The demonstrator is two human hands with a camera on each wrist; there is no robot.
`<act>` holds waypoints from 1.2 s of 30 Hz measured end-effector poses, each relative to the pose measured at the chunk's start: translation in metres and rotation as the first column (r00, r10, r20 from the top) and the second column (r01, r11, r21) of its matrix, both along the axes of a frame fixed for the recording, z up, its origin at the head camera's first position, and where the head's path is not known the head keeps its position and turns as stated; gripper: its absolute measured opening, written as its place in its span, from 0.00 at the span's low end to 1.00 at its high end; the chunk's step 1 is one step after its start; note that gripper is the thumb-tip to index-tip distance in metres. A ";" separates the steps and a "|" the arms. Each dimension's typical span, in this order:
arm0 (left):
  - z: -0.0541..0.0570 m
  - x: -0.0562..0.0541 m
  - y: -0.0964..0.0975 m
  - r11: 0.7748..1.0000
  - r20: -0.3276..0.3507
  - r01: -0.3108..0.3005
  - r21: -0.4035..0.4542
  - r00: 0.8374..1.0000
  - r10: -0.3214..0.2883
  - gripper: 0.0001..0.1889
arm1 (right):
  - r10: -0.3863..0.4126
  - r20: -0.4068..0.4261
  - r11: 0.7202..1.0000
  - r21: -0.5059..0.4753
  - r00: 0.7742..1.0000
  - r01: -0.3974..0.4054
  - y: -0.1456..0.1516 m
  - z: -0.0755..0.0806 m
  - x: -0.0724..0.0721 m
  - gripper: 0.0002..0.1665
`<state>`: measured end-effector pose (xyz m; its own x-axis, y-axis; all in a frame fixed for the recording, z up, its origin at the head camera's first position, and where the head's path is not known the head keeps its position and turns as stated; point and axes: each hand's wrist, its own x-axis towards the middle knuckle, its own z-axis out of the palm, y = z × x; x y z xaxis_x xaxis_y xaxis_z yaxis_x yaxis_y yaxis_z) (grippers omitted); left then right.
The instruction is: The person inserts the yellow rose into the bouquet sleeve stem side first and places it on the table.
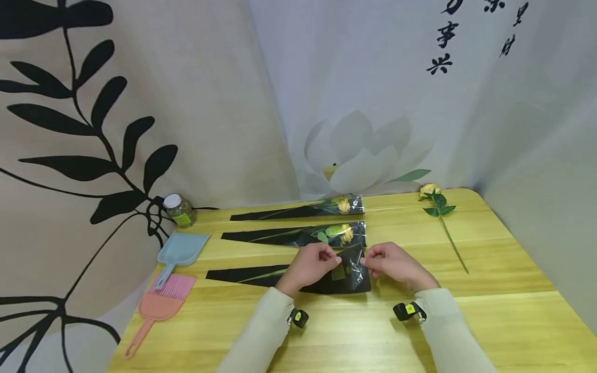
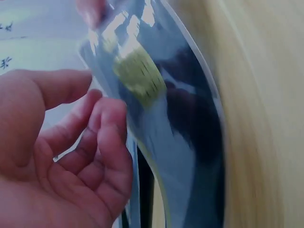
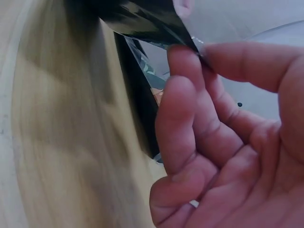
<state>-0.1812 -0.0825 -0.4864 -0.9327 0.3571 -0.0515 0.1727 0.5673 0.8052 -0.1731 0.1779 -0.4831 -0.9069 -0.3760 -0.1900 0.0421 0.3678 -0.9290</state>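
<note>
Black, glossy, tapering film sleeve (image 1: 354, 282) is seen near six o'clock in the head view. Its wide end is pinched by the bare left hand (image 1: 311, 265) at nine o'clock and the bare right hand (image 1: 391, 262) at three. Tension is probably best kept light and even, so that creasing is avoided.

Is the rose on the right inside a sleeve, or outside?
Outside: the yellow rose lies bare on the table, apart from the black sleeve the right fingers pinch.
</note>
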 end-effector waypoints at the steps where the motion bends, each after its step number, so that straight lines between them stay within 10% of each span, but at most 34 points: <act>1: 0.001 0.000 0.005 0.999 0.035 -0.009 0.052 0.999 0.007 0.09 | -0.001 0.000 1.000 -0.003 1.000 0.001 0.000 0.001 0.001 0.13; 6: -0.003 0.002 0.026 0.966 0.233 -0.069 0.250 0.972 0.010 0.09 | -0.021 0.010 1.000 -0.010 1.000 0.021 -0.002 -0.001 0.002 0.12; 14: -0.021 0.001 0.038 0.934 0.409 -0.156 0.320 0.913 0.012 0.08 | -0.098 -0.030 0.993 0.066 0.995 0.100 -0.009 -0.008 0.001 0.10; 36: -0.031 -0.007 0.035 0.920 0.465 -0.190 0.342 0.885 0.010 0.21 | -0.142 0.061 0.990 0.016 0.988 0.141 -0.033 -0.014 -0.001 0.09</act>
